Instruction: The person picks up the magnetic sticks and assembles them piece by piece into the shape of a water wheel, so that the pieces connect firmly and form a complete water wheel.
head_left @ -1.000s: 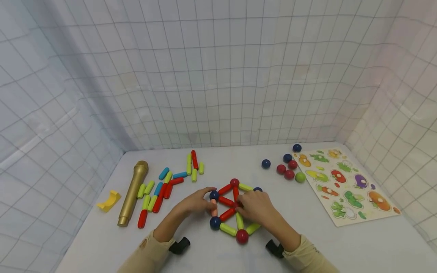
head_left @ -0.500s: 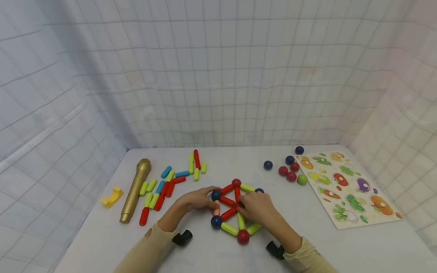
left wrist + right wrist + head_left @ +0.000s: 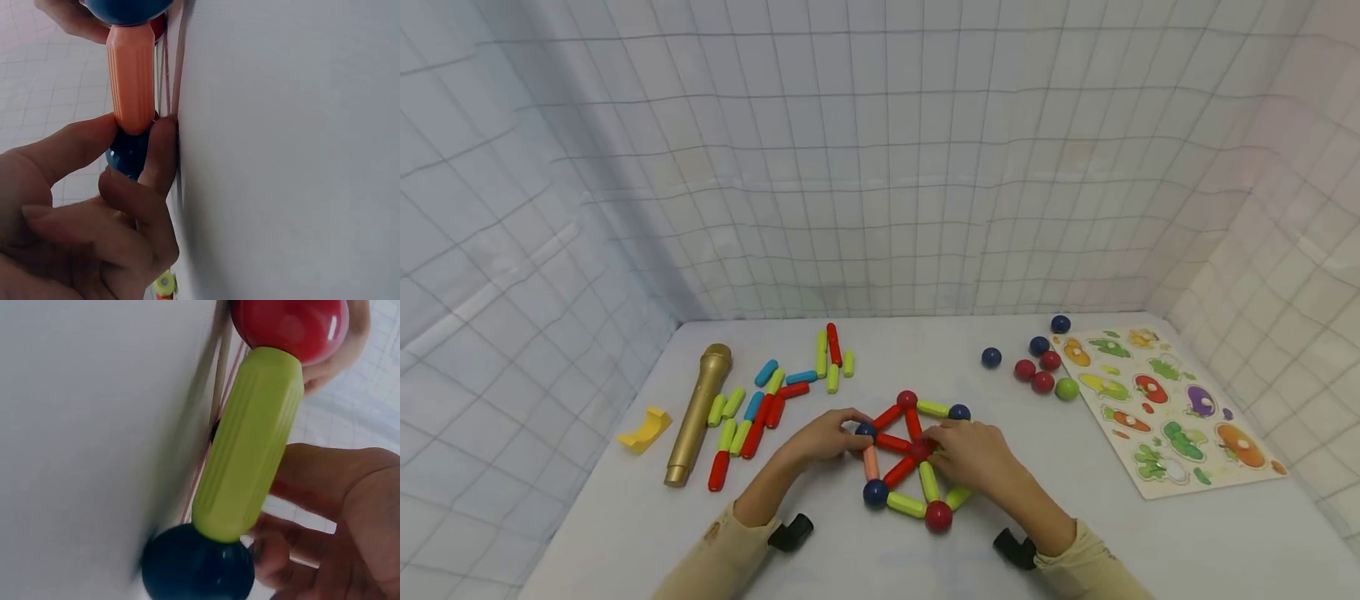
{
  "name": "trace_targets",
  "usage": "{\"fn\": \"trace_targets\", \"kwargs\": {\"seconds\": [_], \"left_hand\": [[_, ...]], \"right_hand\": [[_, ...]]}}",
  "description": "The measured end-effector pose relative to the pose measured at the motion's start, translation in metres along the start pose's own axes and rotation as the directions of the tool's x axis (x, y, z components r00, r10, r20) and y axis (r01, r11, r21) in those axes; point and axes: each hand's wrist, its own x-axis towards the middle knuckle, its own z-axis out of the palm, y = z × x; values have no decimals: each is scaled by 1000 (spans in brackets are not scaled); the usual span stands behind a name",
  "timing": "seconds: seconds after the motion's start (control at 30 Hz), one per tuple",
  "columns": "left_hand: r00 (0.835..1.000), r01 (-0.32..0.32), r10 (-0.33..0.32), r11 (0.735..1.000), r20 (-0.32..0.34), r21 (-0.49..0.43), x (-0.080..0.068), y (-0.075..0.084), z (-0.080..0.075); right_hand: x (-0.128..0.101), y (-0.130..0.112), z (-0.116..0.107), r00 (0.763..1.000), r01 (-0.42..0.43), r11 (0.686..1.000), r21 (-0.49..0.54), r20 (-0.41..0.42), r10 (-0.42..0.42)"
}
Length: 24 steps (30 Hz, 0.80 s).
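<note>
At the middle of the white table (image 3: 1150, 542), the head view shows a flat frame of magnetic rods and balls (image 3: 913, 458) lying between both hands. The left hand (image 3: 823, 437) closes its fingertips on the dark blue ball (image 3: 866, 430) at the frame's left corner. The right hand (image 3: 973, 457) covers the hub where the red spokes meet. Compared with a second ago, the upper right blue ball (image 3: 958, 412) now shows clear of the right hand, and the frame's top edge has shifted slightly left; in my judgement the frame is being squared up, not extended.

In the left wrist view, thumb and forefinger (image 3: 156, 159) pinch the blue ball (image 3: 128, 156) just below the peach rod (image 3: 131, 84); the remaining fingers are curled.

In the right wrist view, a lime-green rod (image 3: 250, 440) links a red ball (image 3: 290, 325) to a dark ball (image 3: 197, 565). The fingers lie beside the rod, curled; whether they actually grip it cannot be told, since the view is close and blurred.

Away from the hands, loose rods (image 3: 760, 404), a gold toy microphone (image 3: 696, 412), spare balls (image 3: 1037, 367) and a vegetable peg puzzle (image 3: 1165, 408) lie untouched.
</note>
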Motion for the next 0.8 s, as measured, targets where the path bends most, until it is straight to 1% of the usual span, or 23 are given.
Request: {"fn": "trace_targets", "kwargs": {"seconds": [0.07,0.17,0.27,0.37,0.43,0.5,0.53,0.57,0.6,0.63,0.67,0.73,0.77,0.8], "left_hand": [[999,-15,17,998,-35,54,-5,-2,0],[997,-12,20,993,-69,114,-14,-5,1],[996,-8,22,986,-84,164,-23,-8,1],[996,-18,34,979,-77,201,-31,-7,0],[998,-14,27,973,-51,230,-32,-4,-5],[999,1,8,966,-34,258,-28,1,-15],[999,9,4,961,-47,276,-24,4,-21],[997,21,2,955,-78,297,-19,8,-28],[992,39,2,947,-126,319,-12,12,-34],[983,56,8,939,-184,340,-3,16,-40],[968,76,19,928,-249,365,5,20,-45],[931,122,37,905,-363,407,23,25,-51],[916,152,35,891,-399,428,32,27,-52],[907,183,25,876,-421,447,40,28,-53]], "right_hand": [[-2,2,-1,1000,-16,1000,8,14,16],[-5,5,-3,1000,-12,1000,17,18,12],[-7,6,-3,1000,-1,1000,26,-5,1],[-11,9,-2,999,36,999,11,-41,-36],[-12,11,-1,995,74,997,-3,-66,-74],[-12,13,0,991,106,994,-15,-82,-107],[-11,13,0,990,115,993,-16,-86,-116],[-11,13,1,989,119,993,-15,-85,-119],[-10,13,1,989,118,993,-16,-84,-119],[-10,13,1,990,115,993,-13,-83,-116],[-10,13,1,990,111,994,-15,-80,-112],[-9,12,0,992,103,994,-21,-76,-104],[-9,12,0,992,100,995,-26,-76,-101],[-9,12,-1,992,99,995,-31,-77,-101]]}}
